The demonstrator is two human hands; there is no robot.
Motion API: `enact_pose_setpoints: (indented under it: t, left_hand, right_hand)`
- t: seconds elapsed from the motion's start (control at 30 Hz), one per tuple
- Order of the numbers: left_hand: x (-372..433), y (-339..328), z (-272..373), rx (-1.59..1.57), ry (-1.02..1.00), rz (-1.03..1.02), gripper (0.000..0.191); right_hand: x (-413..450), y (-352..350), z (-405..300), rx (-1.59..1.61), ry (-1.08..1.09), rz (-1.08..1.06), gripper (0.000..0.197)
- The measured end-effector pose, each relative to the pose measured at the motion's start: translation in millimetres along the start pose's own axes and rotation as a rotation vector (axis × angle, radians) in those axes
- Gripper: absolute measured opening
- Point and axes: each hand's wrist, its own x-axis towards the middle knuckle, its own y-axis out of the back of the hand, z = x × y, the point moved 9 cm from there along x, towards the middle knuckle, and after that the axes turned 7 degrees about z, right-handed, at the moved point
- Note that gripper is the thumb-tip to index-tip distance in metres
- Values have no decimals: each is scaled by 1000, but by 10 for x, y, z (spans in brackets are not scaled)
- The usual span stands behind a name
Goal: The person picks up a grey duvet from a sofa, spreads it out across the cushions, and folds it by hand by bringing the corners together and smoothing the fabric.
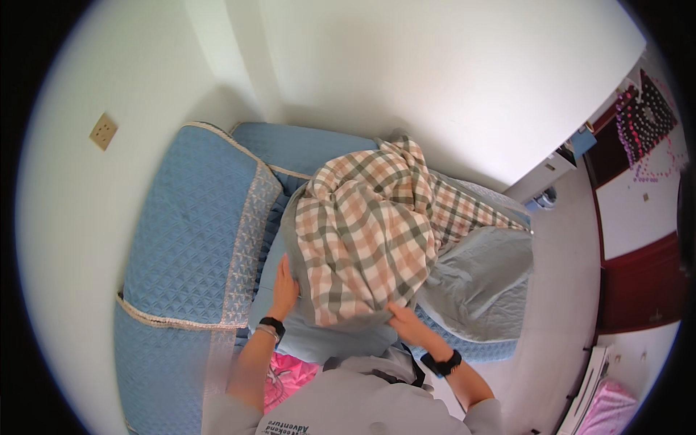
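A checked quilt (364, 234) in cream, brown and grey lies bunched on a bed, its plain grey underside (478, 277) turned up at the right. My right hand (408, 323) grips the near edge of the quilt. At the quilt's left edge is my left hand (285, 291), fingers stretched upward beside the grey border; whether it pinches the cloth cannot be told. Beneath the quilt and my left hand shows smooth blue-grey bedding (342, 342).
A blue quilted headboard cover (190, 228) with lace trim stands at the left, against a wall with a socket (103, 131). Pink fabric (288, 375) lies close to my body. White wall rises behind the bed; pale floor (565, 261) and dark red doors (641, 283) are at the right.
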Motion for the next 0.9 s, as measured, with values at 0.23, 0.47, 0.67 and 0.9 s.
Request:
enact_pose_setpoints:
  t: [0.23,0.47,0.67,0.9]
  left_hand:
    - [739,-347,192,221,-89,-145,72]
    - [1125,-433,785,242,-552,-33,65]
    - [987,-840,1366,4,-518,-384,48]
    - [875,-1309,1506,137,-675,-454,38]
  right_hand:
    - [-552,410,-402,112,-66,177,18]
    - [-1402,913,-907,256,-2,529,19]
    - [-2526,1421,-1334,556,626,1176,10]
    - [-3004,1518,-1187,384,473,1506,14]
